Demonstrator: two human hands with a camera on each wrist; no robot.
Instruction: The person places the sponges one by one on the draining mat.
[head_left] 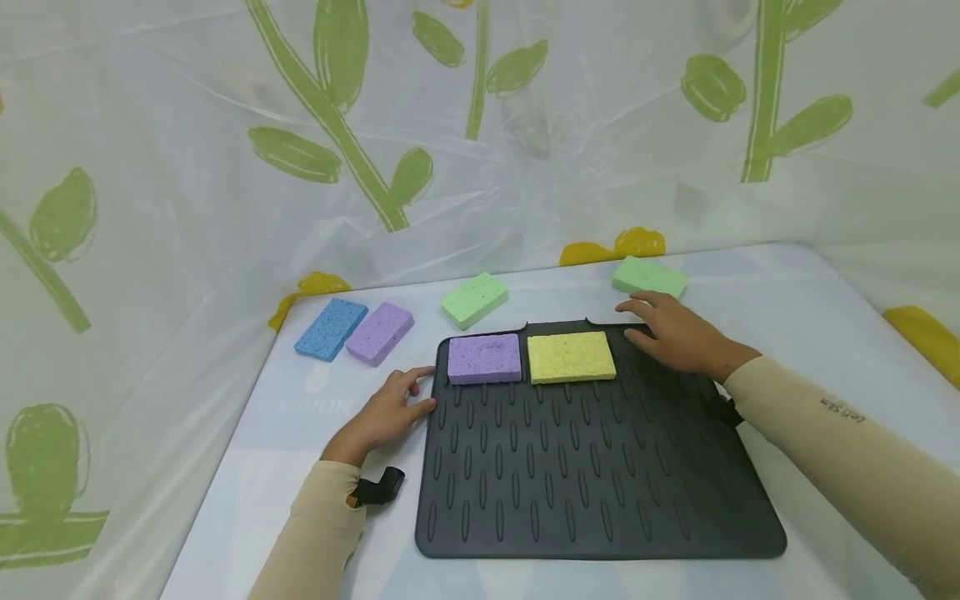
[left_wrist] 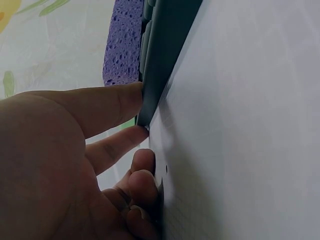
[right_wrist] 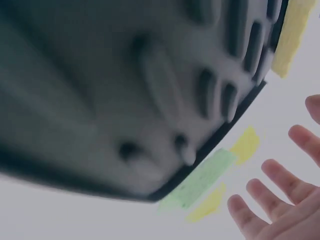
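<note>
A dark grey ridged mat [head_left: 570, 467] lies on the table, with a purple sponge [head_left: 484, 359] and a yellow sponge [head_left: 571, 357] side by side along its far edge. My left hand [head_left: 386, 412] is at the mat's left edge. In the left wrist view its thumb [left_wrist: 115, 102] and forefinger touch the rim; the other fingers are bent loosely. Over the mat's far right corner hovers my right hand [head_left: 678, 333], fingers spread and holding nothing. A light green sponge [head_left: 649, 277] lies just beyond its fingertips, off the mat.
Left of the mat, a blue sponge [head_left: 331, 329] and another purple sponge [head_left: 379, 333] lie close together. A second green sponge [head_left: 475, 300] sits behind the mat. White sheeting [head_left: 180, 208] with printed plants hangs behind and left of the table.
</note>
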